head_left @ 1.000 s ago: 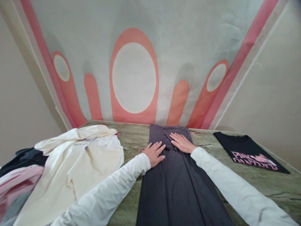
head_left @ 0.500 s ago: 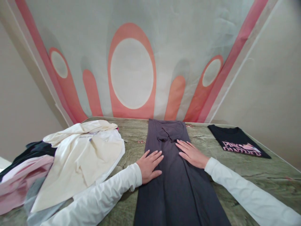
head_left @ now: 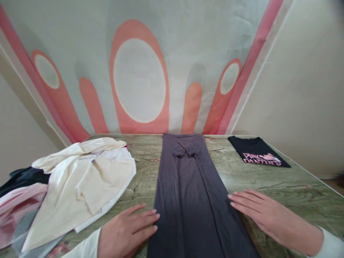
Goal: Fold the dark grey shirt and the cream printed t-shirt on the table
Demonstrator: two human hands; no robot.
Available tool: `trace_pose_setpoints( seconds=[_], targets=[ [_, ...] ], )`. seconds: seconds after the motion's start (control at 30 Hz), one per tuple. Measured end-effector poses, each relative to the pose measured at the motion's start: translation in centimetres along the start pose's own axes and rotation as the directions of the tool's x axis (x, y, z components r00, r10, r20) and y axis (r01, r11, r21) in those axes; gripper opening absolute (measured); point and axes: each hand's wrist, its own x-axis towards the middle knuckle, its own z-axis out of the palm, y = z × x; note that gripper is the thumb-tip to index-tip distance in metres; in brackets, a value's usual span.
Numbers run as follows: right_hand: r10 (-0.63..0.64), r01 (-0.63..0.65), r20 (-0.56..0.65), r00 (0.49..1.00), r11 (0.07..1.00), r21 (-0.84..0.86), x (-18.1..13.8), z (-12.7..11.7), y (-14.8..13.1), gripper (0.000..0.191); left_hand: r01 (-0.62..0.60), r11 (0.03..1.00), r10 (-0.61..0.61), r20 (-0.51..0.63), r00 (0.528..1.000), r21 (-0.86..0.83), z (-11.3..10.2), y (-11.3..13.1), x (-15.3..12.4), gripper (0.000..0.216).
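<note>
Fingers of the left hand, loosely spread, empty, lie at the left edge of the dark garment, central on the tabletop; the right hand's, straight and empty, at its right edge. Light, even outward strokes should flatten it.

Lit softly and fairly evenly from out of view, with a pale sheen on the tabletop and dim shadow beneath the left hand and right hand. Slightly soft in fine detail, stretched toward the edges, darkened in the top right corner.
</note>
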Motion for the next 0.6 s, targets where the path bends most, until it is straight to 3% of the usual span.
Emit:
trace_pose_setpoints(
  seconds=[0.2, 0.27, 0.37, 0.5, 0.6],
  targets=[
    [-0.187, 0.184, -0.007, 0.982, 0.960, 0.213, 2.3, 0.3, -3.2, 0.052, -0.135, 0.988, 0.140, -0.066, 0.988, 0.071, 2.5, 0.9, 2.2, 0.033],
    [-0.210, 0.206, -0.006, 0.978, 0.951, 0.231, 3.1, 0.9, -3.3, 0.051, -0.177, 0.982, 0.180, -0.041, 0.983, 0.064, 3.1, 0.7, 2.8, 0.033],
    [-0.134, 0.145, -0.057, 0.989, 0.941, 0.306, 3.8, 2.2, -3.0, 0.040, -0.169, 0.986, 0.169, 0.012, 0.985, -0.010, 3.1, 0.3, 3.3, 0.037],
    [0.016, 0.061, -0.151, 0.988, 0.867, 0.494, 4.7, 3.4, -2.8, 0.017, -0.054, 0.992, 0.058, 0.025, 0.998, -0.115, 2.8, 0.1, 3.7, 0.039],
    [0.091, 0.025, -0.161, 0.983, 0.800, 0.600, 5.5, 3.2, -2.8, 0.015, -0.019, 0.966, 0.028, 0.032, 0.999, -0.257, 2.6, -0.4, 4.2, 0.037]
  ],
)
